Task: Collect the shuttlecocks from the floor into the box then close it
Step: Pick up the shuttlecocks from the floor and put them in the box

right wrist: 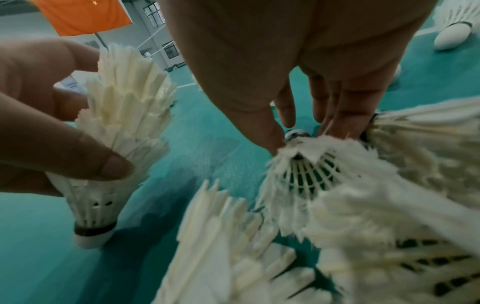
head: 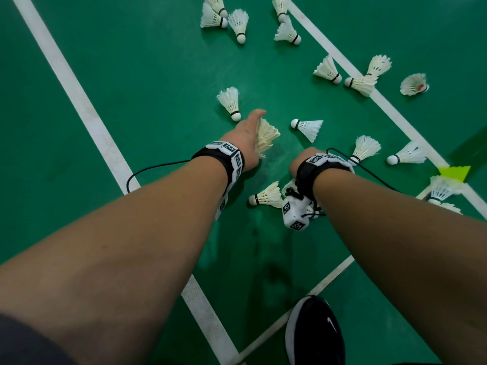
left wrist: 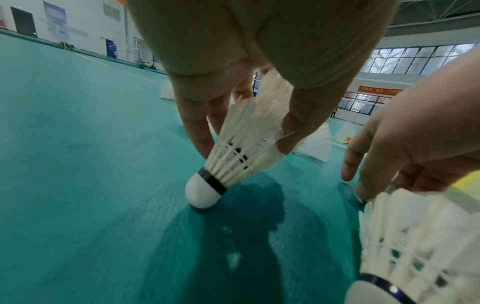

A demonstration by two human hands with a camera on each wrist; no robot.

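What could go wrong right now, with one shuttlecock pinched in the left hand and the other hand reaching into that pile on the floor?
The left hand pinches its shuttlecock by the feather skirt, so the feathers might bend or it could slip. The right hand reaches into a tangle of loose shuttlecocks, where a grab may crush feathers or scatter them. The black shoe stands close, and a step forward could flatten some.

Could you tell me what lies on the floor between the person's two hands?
Only bare green floor, seen in the head view, separates the left hand pinching a shuttlecock from the right hand.
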